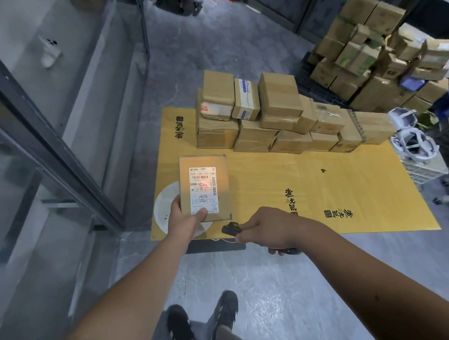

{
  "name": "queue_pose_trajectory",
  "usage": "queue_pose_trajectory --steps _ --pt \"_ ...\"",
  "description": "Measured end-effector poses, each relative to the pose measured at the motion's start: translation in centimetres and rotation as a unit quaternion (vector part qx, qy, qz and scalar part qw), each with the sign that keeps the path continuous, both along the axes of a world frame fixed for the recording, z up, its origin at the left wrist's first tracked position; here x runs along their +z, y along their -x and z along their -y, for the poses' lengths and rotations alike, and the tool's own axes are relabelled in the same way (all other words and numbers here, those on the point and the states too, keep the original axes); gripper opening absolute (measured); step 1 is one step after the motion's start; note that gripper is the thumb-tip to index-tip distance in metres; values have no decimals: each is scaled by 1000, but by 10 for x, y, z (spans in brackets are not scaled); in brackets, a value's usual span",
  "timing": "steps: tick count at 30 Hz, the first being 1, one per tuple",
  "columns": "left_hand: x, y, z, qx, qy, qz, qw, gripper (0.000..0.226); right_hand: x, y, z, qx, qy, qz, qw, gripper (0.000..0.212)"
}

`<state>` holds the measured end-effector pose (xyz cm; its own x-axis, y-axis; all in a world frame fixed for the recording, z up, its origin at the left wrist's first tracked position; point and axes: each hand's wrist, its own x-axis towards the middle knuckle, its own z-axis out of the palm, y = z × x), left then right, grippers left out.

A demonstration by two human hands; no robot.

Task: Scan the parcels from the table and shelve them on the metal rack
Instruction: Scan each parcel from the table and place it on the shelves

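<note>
Right hand (268,229) gripping scanner (231,228); left hand (187,220) clasping parcel (204,188), lengthwise away, label up.

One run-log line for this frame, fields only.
step: scanning | left hand: holds parcel, label up | right hand: grips scanner aimed at label | remaining: parcels stacked on table

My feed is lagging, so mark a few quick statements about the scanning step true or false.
1. The left hand holds a labelled parcel. True.
2. The right hand is empty. False: it holds a black scanner.
3. Scanner light falls on the shipping label. True.
4. The held parcel sits atop the stack of parcels. False: it is apart from the stack, nearer the person.
5. The table cover is blue. False: yellow.
</note>
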<state>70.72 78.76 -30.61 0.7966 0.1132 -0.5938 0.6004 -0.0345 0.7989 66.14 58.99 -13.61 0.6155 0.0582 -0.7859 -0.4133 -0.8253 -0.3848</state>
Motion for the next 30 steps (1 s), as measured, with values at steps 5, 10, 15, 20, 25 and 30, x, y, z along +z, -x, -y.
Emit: queue_pose_trajectory --steps 5,10,15,20,25,30 --pt "6 2 2 11 7 -6 1000 77 3 10 2 -6 -10 22 1000 33" --pt "7 3 1 12 4 -5 1000 77 6 14 1 -2 0 24 1000 29" --pt "6 2 2 23 17 -9 1000 72 5 18 -1 -8 -9 23 1000 32" --pt "5 7 -4 58 30 -8 998 64 5 15 -2 12 -21 40 999 33" --pt "9 21 -33 128 56 23 990 62 2 -3 -23 138 -8 89 986 35" --pt "26 66 -78 231 57 65 969 58 -3 -14 -65 267 -62 140 951 27"
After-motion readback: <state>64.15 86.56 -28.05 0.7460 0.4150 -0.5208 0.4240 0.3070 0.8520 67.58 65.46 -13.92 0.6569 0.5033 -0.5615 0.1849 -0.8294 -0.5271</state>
